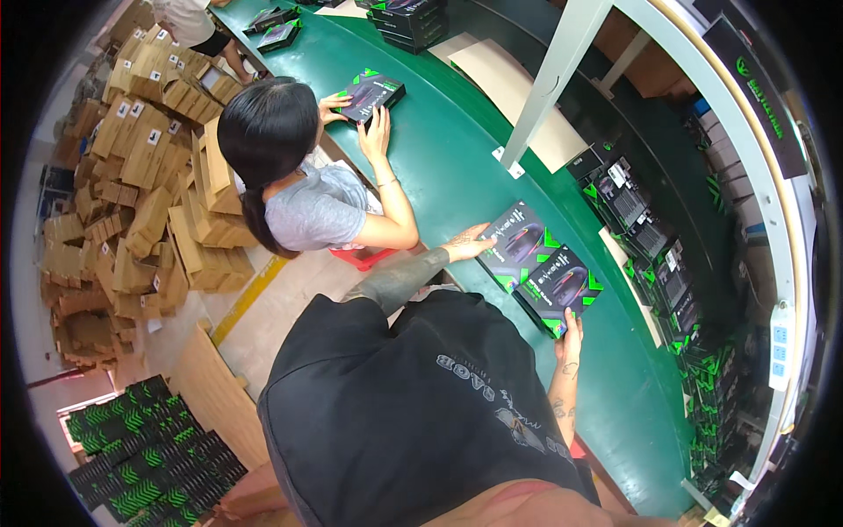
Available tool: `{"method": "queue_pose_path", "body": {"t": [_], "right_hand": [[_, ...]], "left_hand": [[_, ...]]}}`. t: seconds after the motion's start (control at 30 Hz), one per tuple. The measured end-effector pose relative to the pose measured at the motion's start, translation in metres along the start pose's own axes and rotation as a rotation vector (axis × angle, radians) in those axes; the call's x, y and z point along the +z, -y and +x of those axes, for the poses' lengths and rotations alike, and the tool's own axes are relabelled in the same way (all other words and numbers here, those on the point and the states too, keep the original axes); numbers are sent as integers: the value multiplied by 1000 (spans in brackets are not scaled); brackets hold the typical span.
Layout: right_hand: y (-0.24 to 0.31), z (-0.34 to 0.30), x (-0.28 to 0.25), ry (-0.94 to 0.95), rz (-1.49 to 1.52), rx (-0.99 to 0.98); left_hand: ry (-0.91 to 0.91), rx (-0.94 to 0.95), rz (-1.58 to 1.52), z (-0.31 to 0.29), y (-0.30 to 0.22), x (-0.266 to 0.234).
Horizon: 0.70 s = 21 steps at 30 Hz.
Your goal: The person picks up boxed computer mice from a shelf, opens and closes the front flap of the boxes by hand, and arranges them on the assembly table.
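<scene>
Two flat black-and-green boxes printed with a computer mouse lie in front of me on the green table. The far mouse box (518, 235) has my left hand (468, 243) at its left edge, fingertips on the cardboard. Overlapping its near corner is the near mouse box (562, 285), which my right hand (569, 338) grips by the lower right edge, thumb on the face and other fingers mostly hidden. Both printed faces point up.
On my left a seated co-worker (290, 167) handles a similar box (371, 95) on the green table (439, 140). A white metal post (553, 83) rises beyond. Rows of black-green boxes (645, 228) line the far side. Brown cartons (145, 149) pile on the floor.
</scene>
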State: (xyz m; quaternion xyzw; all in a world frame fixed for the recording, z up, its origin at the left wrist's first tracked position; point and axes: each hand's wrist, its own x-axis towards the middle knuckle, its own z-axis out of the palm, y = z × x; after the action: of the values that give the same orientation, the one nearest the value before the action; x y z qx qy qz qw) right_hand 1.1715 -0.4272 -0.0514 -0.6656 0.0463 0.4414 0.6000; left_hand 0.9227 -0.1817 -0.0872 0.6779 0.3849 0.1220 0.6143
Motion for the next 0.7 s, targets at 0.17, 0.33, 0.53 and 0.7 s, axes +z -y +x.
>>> {"method": "queue_pose_path", "body": {"t": [0.17, 0.33, 0.53, 0.7], "right_hand": [[25, -31, -18, 224, 193, -74], [17, -40, 59, 286, -469, -150], [-15, -19, 102, 351, -419, -145], [5, -52, 115, 428, -257, 23]], "left_hand": [[34, -148, -76, -25, -33, -4], [97, -139, -381, -29, -28, 8], [50, -160, -286, -45, -50, 16], [72, -23, -94, -71, -73, -2]]}}
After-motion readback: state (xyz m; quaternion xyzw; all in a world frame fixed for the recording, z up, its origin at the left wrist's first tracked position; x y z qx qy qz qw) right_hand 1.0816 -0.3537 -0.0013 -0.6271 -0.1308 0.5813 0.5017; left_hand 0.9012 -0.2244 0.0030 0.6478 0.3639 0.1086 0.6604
